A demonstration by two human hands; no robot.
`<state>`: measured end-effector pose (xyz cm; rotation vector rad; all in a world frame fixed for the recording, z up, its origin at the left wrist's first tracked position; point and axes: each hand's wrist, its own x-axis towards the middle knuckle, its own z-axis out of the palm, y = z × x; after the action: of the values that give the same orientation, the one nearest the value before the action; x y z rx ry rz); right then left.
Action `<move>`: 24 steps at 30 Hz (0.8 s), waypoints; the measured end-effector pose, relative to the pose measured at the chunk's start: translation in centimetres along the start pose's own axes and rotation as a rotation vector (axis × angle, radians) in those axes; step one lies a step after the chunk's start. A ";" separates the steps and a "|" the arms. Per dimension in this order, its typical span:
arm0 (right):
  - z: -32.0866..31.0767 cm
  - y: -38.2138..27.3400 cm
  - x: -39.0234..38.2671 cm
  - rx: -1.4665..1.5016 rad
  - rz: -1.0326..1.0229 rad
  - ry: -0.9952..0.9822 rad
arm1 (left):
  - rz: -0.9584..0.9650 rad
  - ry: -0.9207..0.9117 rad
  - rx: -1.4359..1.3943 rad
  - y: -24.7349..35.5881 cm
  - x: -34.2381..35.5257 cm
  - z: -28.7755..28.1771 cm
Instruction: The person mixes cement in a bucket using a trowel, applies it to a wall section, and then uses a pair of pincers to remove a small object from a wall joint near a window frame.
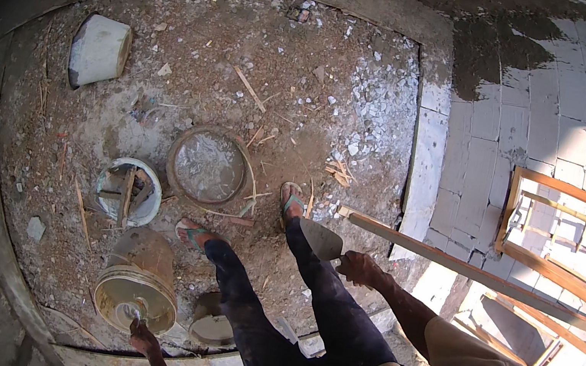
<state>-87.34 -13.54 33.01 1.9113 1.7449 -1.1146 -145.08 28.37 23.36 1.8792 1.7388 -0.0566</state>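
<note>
My right hand (358, 268) grips a broad metal trowel (321, 238) beside my right leg. At the lower left, my left hand (144, 338) is closed at the rim of a tilted, dirty plastic bucket (140, 254); what exactly it grips is unclear. Between and beyond my feet sits a round basin (212, 132) with grey, watery contents. Left of it, a white bucket (107, 202) holds several wooden pieces (127, 194). Another container (213, 329) with pale contents is partly hidden by my left leg.
A pale bucket (97, 53) lies sideways at the upper left. Rubble and wood scraps (337, 175) cover the ground inside a low edging (426, 151). A long timber (443, 258) runs rightward toward a block wall (486, 138) with wooden frames (577, 199).
</note>
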 end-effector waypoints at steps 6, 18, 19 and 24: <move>-0.9 -0.1 -3.9 0.954 0.730 -0.281 | -0.014 -0.124 0.281 7.9 0.7 5.4; 7.3 -5.7 -17.8 1.338 1.100 -0.393 | 0.430 -0.676 -0.038 33.7 4.1 26.5; 7.3 -5.2 -17.5 1.383 1.088 -0.419 | 0.551 -0.654 -0.007 34.5 4.6 28.2; 7.7 -0.1 -14.6 1.474 0.970 -0.446 | 0.502 -0.791 0.402 36.5 6.0 33.3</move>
<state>-89.13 -28.97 38.62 2.2527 -0.6073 -2.2412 -98.86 19.81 6.81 2.1001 0.7362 -0.8762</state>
